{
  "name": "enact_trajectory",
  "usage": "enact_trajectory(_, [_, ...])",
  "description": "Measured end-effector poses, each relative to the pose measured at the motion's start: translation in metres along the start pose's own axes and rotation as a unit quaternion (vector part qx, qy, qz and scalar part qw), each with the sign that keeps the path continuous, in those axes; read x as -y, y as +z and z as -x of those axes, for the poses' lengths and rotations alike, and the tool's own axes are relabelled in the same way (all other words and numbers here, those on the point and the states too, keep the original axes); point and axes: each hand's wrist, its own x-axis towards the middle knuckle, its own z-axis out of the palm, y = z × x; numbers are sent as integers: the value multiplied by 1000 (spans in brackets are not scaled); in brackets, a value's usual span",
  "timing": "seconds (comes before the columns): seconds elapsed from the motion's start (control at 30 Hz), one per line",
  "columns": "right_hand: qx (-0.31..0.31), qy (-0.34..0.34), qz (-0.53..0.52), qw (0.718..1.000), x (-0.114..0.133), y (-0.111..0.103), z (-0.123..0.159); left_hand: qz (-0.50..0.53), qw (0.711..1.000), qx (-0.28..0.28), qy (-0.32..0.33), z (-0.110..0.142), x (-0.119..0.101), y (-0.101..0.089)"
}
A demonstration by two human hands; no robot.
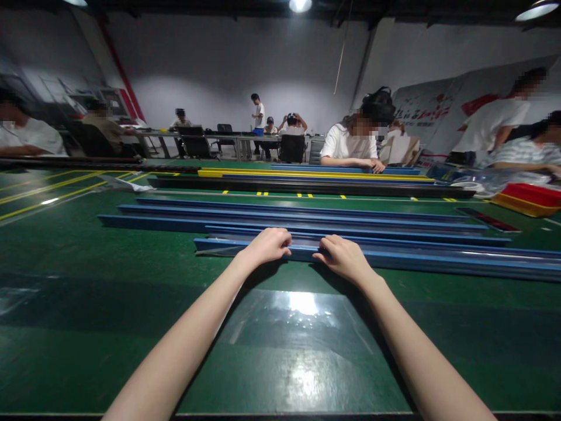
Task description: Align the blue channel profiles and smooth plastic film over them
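Both my hands rest on the nearest of several long blue rails lying across a green table. My left hand is curled over the top of the nearest blue rail, fingers closed on its edge. My right hand grips the same rail just to the right, fingers folded over it. The two hands are about a hand's width apart. The rail's left end lies left of my left hand; its right end runs out of view.
More blue rails lie parallel behind. Further back are yellow and black rails, a person in white across the table, red and yellow trays at right, other people and chairs behind. A clear plastic sheet lies near me.
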Motion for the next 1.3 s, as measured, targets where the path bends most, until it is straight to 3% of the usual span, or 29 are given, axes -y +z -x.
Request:
enact_trajectory(0.17, [-31, -14, -10, 999, 3, 7, -2, 2, 1000, -3, -18, -1, 0, 3])
enact_trajectory(0.5, [-4, -2, -22, 1000, 1, -2, -6, -18, 998, 9, -65, 2, 2, 0])
enact_trajectory(0.83, [29, 39, -37, 998, -12, -8, 1, 7, 1000, 15, -19, -2, -1, 1])
enact_trajectory(1.3, [32, 59, -23, 997, -14, -8, 4, 8, 1000, 9, -9, 0, 2, 1])
